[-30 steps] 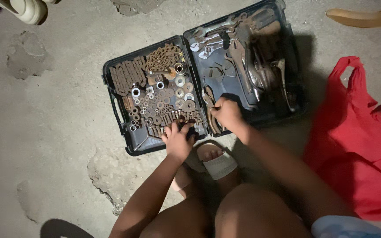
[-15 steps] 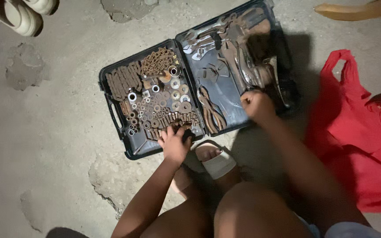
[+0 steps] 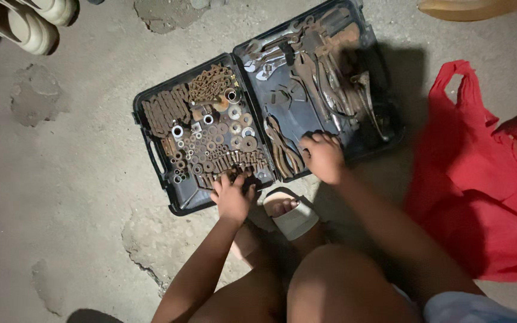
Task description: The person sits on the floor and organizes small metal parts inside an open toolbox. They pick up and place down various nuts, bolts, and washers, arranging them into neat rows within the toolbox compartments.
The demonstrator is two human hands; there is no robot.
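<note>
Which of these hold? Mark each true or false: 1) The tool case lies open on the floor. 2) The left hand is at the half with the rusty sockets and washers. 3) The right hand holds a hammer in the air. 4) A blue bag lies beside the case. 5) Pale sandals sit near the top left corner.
1) True: the tool case lies open on the concrete floor.
2) True: the left hand rests at the sockets and washers.
3) False: the right hand rests low on the half holding pliers.
4) False: the bag is red.
5) True: pale sandals sit there.
</note>
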